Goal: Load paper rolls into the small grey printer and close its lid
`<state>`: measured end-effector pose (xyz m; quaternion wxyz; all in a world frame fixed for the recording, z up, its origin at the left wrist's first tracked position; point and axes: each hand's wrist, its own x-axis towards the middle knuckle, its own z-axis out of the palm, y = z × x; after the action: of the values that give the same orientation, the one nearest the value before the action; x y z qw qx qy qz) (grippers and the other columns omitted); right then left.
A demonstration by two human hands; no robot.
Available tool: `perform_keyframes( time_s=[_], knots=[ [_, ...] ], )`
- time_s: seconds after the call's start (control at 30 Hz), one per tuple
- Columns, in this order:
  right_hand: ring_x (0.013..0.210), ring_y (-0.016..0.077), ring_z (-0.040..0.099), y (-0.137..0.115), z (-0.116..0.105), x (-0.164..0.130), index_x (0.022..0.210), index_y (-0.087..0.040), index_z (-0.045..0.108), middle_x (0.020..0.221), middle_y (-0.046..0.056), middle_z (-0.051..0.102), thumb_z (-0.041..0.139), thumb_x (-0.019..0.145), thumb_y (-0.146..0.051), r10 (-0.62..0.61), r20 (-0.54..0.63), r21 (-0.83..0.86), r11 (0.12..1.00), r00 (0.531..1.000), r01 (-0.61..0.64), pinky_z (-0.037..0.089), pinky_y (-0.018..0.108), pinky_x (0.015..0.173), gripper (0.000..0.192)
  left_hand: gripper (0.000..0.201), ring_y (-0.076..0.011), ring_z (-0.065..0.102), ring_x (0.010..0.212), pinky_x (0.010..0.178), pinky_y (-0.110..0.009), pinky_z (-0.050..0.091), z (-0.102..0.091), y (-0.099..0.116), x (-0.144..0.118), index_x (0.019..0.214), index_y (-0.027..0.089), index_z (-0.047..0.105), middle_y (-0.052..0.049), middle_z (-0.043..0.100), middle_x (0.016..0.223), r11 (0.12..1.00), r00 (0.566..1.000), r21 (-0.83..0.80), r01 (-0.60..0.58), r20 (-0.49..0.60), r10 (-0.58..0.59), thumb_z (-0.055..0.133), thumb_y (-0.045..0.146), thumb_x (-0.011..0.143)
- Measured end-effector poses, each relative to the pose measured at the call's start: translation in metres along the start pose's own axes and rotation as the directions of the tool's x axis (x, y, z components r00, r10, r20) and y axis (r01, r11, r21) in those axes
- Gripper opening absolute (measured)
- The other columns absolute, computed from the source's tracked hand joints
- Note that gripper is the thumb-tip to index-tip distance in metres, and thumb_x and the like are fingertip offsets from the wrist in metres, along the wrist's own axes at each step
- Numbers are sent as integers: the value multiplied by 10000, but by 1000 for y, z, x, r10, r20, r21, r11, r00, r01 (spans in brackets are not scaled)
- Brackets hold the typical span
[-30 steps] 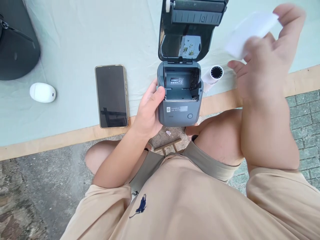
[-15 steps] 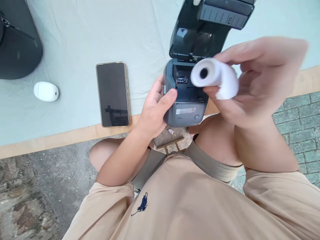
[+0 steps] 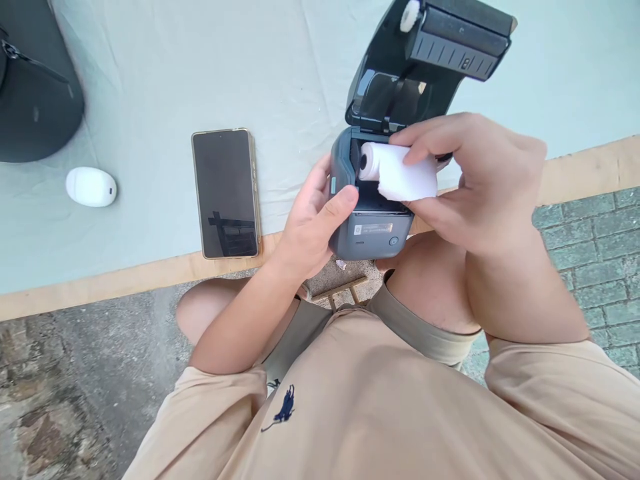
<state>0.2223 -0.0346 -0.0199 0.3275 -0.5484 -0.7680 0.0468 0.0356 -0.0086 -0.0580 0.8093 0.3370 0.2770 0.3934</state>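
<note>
By the right hand (image 3: 477,180), a white, dark-cored paper roll (image 3: 397,172) (loose edge ragged) is grasped at an open, dark-grey plastic printer (image 3: 373,240), gripped by the left hand (image 3: 316,223).

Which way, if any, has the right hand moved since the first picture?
Yes: judged against the resting phone, the right hand has come leftward in view, closer to it.

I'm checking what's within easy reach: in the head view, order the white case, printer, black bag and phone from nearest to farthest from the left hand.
1. Printer: gripped at its left side by the left hand.
2. Phone: left of that hand.
3. White case: left of the phone.
4. Black bag: upper-left corner.
</note>
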Motion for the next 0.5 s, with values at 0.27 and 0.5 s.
perform_keyframes(
  time_s=[0.27,0.5],
  knots=[
    [970,179,690,5,8,0,839,-268,613,1013,-23,737,584,866,-321,-205,-112,-49,979,972,200,536,398,851,66,403,-283,516,1404,1044,-322,563,1,2,1,1183,244,573,-36,621,1342,999,1000,45,15,-1,-15,664,490,878],
    [968,129,673,5,14,-4,904,-239,631,879,-44,692,503,948,-491,-415,-141,73,901,899,428,543,336,812,286,501,-268,717,1083,777,-323,625,-14,-2,5,1201,271,506,-42,705,1105,1000,994,22,12,112,-14,754,420,792]
  ],
)
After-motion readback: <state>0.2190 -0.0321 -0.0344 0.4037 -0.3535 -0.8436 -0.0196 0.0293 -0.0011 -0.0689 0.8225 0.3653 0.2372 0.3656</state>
